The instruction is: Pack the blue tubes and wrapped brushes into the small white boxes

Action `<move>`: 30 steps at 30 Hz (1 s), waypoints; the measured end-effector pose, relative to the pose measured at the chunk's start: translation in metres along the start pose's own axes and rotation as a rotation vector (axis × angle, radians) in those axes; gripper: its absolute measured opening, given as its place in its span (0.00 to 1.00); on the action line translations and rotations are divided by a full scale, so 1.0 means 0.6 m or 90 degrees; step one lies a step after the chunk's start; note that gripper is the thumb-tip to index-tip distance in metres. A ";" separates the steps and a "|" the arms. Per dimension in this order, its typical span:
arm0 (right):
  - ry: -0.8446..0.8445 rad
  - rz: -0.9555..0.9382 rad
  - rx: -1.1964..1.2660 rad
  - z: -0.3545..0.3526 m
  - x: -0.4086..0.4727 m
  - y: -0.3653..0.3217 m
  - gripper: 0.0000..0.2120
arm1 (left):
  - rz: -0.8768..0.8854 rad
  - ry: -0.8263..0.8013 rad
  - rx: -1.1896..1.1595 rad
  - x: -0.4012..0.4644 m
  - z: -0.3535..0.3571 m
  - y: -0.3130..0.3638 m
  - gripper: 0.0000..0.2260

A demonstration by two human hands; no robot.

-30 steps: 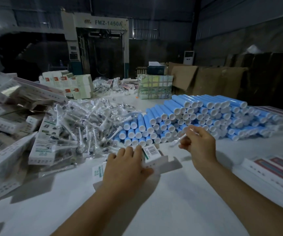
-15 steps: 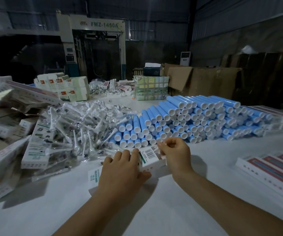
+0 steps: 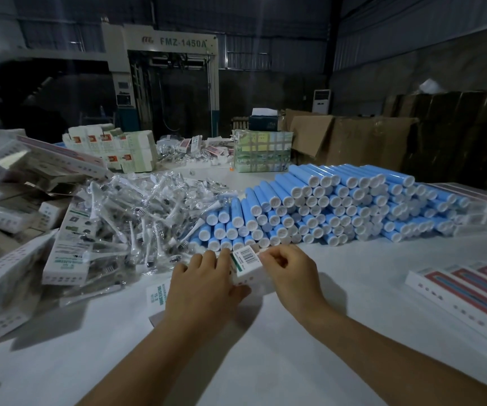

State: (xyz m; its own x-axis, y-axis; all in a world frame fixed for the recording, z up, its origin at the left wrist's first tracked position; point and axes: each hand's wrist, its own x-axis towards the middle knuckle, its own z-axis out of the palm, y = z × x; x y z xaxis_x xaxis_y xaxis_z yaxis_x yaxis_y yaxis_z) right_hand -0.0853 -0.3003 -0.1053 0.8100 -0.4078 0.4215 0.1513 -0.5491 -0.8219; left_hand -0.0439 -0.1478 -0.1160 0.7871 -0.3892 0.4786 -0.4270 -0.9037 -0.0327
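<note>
A small white box with a barcode and green stripe lies on the white table in front of me. My left hand lies over the box, thumb curled round its near side. My right hand has its fingers curled at the box's right end; whether it pinches the flap there I cannot tell. Behind the box lies a wide stack of blue tubes with white caps facing me. To the left is a heap of wrapped brushes in clear plastic.
Flat and folded white boxes pile up at the left. Long red-striped boxes lie at the right edge. Stacked cartons, a taped bundle and cardboard boxes stand at the back, before a large machine.
My right hand came down and left from in front of the tubes to the box's right end. The left hand stayed on the box. The camera tilted slightly.
</note>
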 end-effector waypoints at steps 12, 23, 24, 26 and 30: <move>0.010 0.012 0.079 0.008 -0.004 -0.004 0.13 | -0.031 0.000 0.019 0.001 -0.003 -0.003 0.34; -0.019 0.049 0.136 0.015 -0.006 0.007 0.12 | 0.016 0.000 0.058 -0.009 -0.013 0.009 0.32; -0.027 0.062 0.131 0.015 -0.003 0.008 0.15 | 0.021 -0.002 0.057 -0.010 -0.014 0.012 0.32; -0.063 0.110 0.154 0.015 0.002 0.007 0.22 | 0.036 -0.006 0.056 -0.011 -0.015 0.018 0.32; -0.079 0.157 0.166 0.020 0.008 0.006 0.21 | 0.046 -0.014 0.060 -0.014 -0.018 0.023 0.31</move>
State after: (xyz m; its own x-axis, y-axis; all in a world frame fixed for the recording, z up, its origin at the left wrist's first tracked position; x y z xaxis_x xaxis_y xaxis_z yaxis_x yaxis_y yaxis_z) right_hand -0.0742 -0.2957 -0.1108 0.9002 -0.4041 0.1621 0.0693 -0.2345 -0.9697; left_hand -0.0609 -0.1551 -0.1111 0.7657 -0.4573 0.4523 -0.4404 -0.8853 -0.1496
